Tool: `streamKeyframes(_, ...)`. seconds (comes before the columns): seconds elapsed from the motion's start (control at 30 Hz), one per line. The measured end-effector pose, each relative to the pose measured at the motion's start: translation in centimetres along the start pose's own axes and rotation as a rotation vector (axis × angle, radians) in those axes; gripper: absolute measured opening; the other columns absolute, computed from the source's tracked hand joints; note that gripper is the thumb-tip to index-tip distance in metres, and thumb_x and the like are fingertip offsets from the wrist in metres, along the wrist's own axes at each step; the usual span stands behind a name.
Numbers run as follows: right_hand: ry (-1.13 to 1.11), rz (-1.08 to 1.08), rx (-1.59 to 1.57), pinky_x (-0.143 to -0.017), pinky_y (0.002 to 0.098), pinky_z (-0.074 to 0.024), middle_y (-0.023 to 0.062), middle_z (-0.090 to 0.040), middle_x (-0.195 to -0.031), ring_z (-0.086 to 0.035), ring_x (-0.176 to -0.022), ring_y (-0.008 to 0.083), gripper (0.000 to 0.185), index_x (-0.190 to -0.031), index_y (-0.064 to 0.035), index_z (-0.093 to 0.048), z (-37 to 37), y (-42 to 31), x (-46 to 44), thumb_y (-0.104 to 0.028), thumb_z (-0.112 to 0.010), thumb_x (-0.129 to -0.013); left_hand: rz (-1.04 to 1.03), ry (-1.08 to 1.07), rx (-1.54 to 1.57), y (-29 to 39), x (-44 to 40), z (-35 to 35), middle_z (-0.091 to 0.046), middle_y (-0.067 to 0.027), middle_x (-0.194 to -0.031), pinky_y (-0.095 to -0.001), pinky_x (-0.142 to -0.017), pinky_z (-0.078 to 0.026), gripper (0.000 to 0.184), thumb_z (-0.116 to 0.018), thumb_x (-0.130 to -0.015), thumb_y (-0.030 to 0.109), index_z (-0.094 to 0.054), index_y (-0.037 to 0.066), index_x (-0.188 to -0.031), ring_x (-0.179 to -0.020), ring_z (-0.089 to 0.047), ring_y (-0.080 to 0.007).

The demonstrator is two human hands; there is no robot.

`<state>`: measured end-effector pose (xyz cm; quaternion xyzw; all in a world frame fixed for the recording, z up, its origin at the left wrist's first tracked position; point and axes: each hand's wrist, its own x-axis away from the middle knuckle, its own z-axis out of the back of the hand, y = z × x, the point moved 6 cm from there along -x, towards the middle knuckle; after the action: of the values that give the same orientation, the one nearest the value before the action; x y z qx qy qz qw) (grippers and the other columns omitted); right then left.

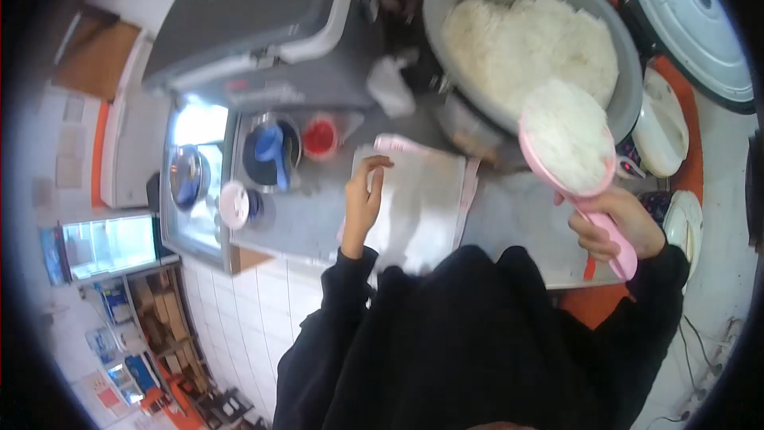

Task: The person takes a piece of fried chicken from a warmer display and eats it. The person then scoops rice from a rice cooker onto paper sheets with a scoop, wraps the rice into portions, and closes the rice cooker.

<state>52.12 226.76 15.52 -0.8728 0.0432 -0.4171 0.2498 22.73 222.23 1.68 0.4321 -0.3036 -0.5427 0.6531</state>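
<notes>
My right hand is wrapped round the handle of a pink rice scoop. White rice is heaped in its bowl, which is held in front of a large grey pot. Inside the pot lies a big mass of cooked rice. Over the left side of a stack of white paper sheets is my left hand. Its fingers are slightly bent, with the thumb apart, and nothing is in them. Whether it touches the paper I cannot tell.
A metal pot with a blue ladle and a red-filled container stand left of the paper. Behind them is a large grey cooler box. A round metal lid lies at the far right, near several white lidded appliances.
</notes>
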Motion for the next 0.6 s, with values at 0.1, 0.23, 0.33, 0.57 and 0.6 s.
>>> streamKeyframes(0.1, -0.118, -0.137, -0.182, -0.032, 0.0213, -0.0278, 0.0017, -0.039, -0.052, -0.034, -0.035, 0.0092, 0.021, -0.102, -0.003, -0.045, -1.9, 7.7, -1.1, -0.015, -0.039, -0.086, 0.005, -0.153, -0.236, -7.3, 7.4, 0.2, -0.058, -0.0126, -0.095, -0.0325, -0.084, -0.038, 0.018, -0.05, -0.078, 0.005, -0.055, 0.004, -0.095, -0.098, -0.051, -0.027)
streamKeyframes(0.23, -0.114, -0.149, -0.203, -0.034, 0.0216, -0.0296, 0.0006, -0.04, -0.055, -0.037, -0.039, 0.0084, 0.021, -0.102, -0.0037, -0.045, -4.5, 15.1, -7.5, -0.014, -0.041, -0.085, -0.197, -0.4, -0.572, -13.1, 14.3, -1.1, -0.049, -0.0118, -0.113, -0.0403, -0.091, -0.033, 0.037, -0.058, -0.069, 0.005, -0.051, 0.006, -0.105, -0.111, -0.041, -0.0266)
streamKeyframes(0.33, 0.114, 0.073, 0.069, -0.038, 0.023, -0.0321, 0.0005, -0.044, -0.055, -0.037, -0.04, 0.0103, 0.026, -0.108, -0.0049, -0.045, -2.7, 18.2, -15.7, -0.013, -0.043, -0.083, -0.266, -0.429, -0.664, -16.1, 16.0, -2.3, -0.04, -0.011, -0.123, -0.0397, -0.096, -0.03, 0.052, -0.063, -0.065, 0.008, -0.044, 0.006, -0.113, -0.117, -0.035, -0.0272)
streamKeyframes(0.57, 1.148, 0.562, 2.149, -0.042, 0.0285, -0.0399, 0.0081, -0.047, -0.087, -0.048, -0.052, 0.018, 0.064, -0.13, -0.018, -0.025, -4.0, 24.8, -26.1, -0.011, -0.05, -0.072, -0.341, -0.46, -0.569, -16.9, 16.0, -2.0, -0.042, -0.014, -0.123, -0.0396, -0.094, -0.03, 0.057, -0.062, -0.068, 0.024, -0.043, 0.0, -0.116, -0.116, -0.038, -0.0285)
streamKeyframes(0.6, 1.126, 0.388, 2.196, -0.043, 0.0284, -0.0413, 0.0084, -0.045, -0.089, -0.049, -0.053, 0.0184, 0.068, -0.132, -0.0209, -0.022, -3.7, 25.5, -27.0, -0.011, -0.051, -0.071, -0.362, -0.473, -0.564, -17.3, 15.6, -2.0, -0.042, -0.014, -0.123, -0.0396, -0.094, -0.03, 0.057, -0.062, -0.068, 0.024, -0.043, 0.0, -0.116, -0.116, -0.038, -0.0285)
